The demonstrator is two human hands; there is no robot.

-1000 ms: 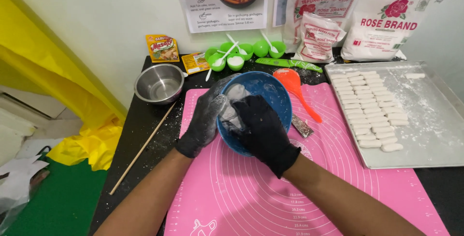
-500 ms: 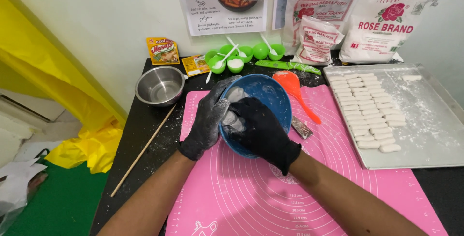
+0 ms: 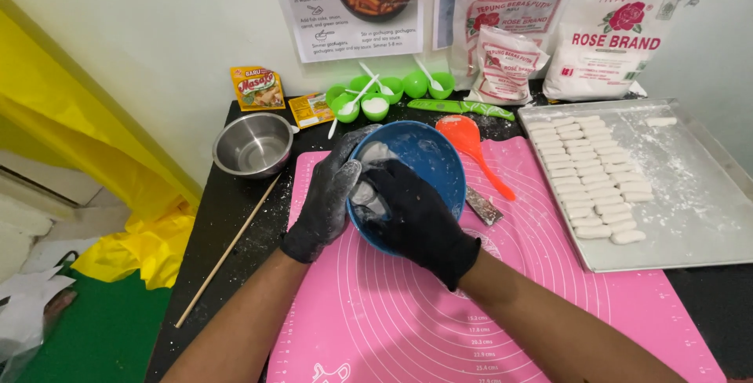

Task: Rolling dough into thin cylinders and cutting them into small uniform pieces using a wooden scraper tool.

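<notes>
Both my hands wear black gloves dusted with white flour. My left hand (image 3: 328, 198) grips the near-left rim of a blue bowl (image 3: 427, 159) that is tilted toward me on a pink silicone mat (image 3: 502, 304). Reaching inside the bowl, my right hand (image 3: 416, 218) presses its fingers on whitish dough (image 3: 369, 191) stuck to the inner wall. Most of the dough is hidden by my hands.
A steel bowl (image 3: 255, 144) and a wooden stick (image 3: 227, 249) lie to the left. An orange spatula (image 3: 471, 151), a green knife (image 3: 459, 106) and green cups (image 3: 376, 96) sit behind. At the right, a metal tray (image 3: 690, 195) holds rows of dough pieces (image 3: 592, 171). Flour bags (image 3: 604, 38) lean on the wall.
My right hand has shifted a little inside the bowl, rubbing at the dough. The left hand keeps its grip on the rim and the bowl stays tilted.
</notes>
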